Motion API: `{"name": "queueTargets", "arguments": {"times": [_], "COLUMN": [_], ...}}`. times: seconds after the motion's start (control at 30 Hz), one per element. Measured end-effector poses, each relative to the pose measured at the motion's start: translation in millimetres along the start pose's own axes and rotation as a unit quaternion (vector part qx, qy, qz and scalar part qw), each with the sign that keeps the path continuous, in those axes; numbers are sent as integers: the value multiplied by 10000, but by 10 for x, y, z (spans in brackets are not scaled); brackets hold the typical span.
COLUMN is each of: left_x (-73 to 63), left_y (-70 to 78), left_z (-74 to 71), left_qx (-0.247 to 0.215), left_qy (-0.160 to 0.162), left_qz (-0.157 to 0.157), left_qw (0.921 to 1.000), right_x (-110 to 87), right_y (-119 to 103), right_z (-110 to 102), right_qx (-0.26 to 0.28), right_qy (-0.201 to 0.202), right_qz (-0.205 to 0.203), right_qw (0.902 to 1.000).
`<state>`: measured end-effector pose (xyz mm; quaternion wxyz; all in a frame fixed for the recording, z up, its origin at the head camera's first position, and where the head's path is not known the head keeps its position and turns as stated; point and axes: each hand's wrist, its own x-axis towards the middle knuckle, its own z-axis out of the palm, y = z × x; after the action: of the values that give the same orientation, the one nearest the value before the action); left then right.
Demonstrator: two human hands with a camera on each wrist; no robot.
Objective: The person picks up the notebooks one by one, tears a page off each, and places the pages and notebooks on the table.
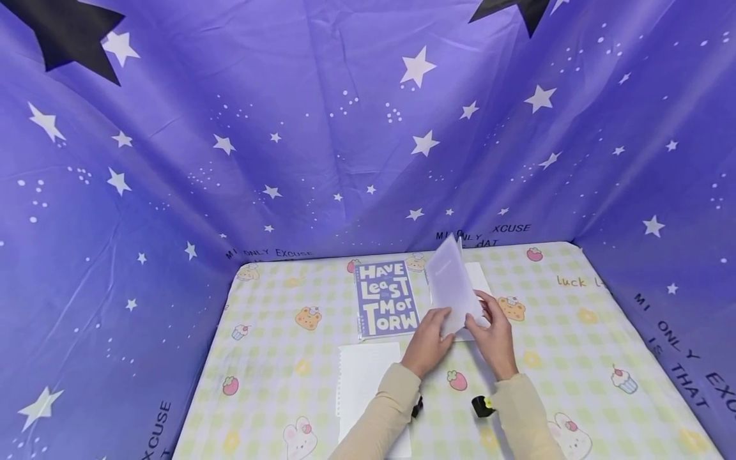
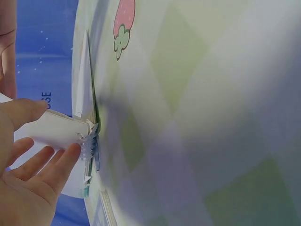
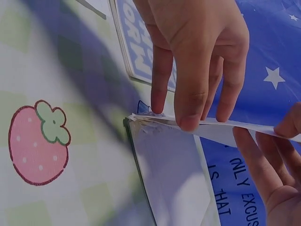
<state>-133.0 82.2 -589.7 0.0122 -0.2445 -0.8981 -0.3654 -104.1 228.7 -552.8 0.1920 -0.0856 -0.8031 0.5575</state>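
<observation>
A loose-leaf notebook lies opened under both hands, its frosted cover (image 1: pixel 445 281) raised upright. White pages (image 3: pixel 169 165) lie flat on the side nearest the right hand. Clear binder rings (image 2: pixel 88 143) run along the spine, with ragged holed paper edges beside them. My left hand (image 1: pixel 428 338) holds the raised leaves (image 2: pixel 56 129) low near the spine, thumb on one side and fingers on the other. On the right edge of those leaves, my right hand (image 1: pixel 492 335) pinches with thumb and fingers. The left hand (image 3: pixel 202 56) partly hides the spine in the right wrist view.
A purple lettered notebook (image 1: pixel 386 299) lies left of the opened one. Nearer the front are white sheets (image 1: pixel 368 380) with a holed left edge, partly covered by the left sleeve. The checked tablecloth (image 1: pixel 276 383) ends at purple star-patterned curtains (image 1: pixel 345 140).
</observation>
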Motion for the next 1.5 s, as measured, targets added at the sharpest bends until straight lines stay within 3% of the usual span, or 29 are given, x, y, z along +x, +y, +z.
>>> {"name": "queueTargets", "arguments": {"times": [0.23,0.47,0.83,1.07,1.23,1.33,1.5], "left_x": [-28,-39,-4,-15,-37,-52,-67], "left_y": [-20,-21,37,7,-45,-63,-83], "left_z": [-59,-101,-258,-400,-490,-538,-621], "left_qx": [-742,-1477,-2125,-2880,-2966,-3260,-3879], "left_qy": [20,-26,197,37,313,584,1134], "left_qz": [-199,-454,-252,-311,-482,-707,-1034], "left_qw": [9970,9880,9766,9571,9533,9409,9088], "right_x": [13,-26,-100,-134,-163,-179,-198], "right_y": [-17,1,97,135,165,197,224], "right_z": [55,129,239,323,395,433,480], "right_qx": [59,175,320,432,369,165,-502], "right_qy": [-320,-722,-1168,-1339,-1475,-1533,-1596], "right_qz": [-307,-335,13,-162,-441,-695,-1003], "right_qw": [9990,9967,9926,9899,9874,9856,9808]}}
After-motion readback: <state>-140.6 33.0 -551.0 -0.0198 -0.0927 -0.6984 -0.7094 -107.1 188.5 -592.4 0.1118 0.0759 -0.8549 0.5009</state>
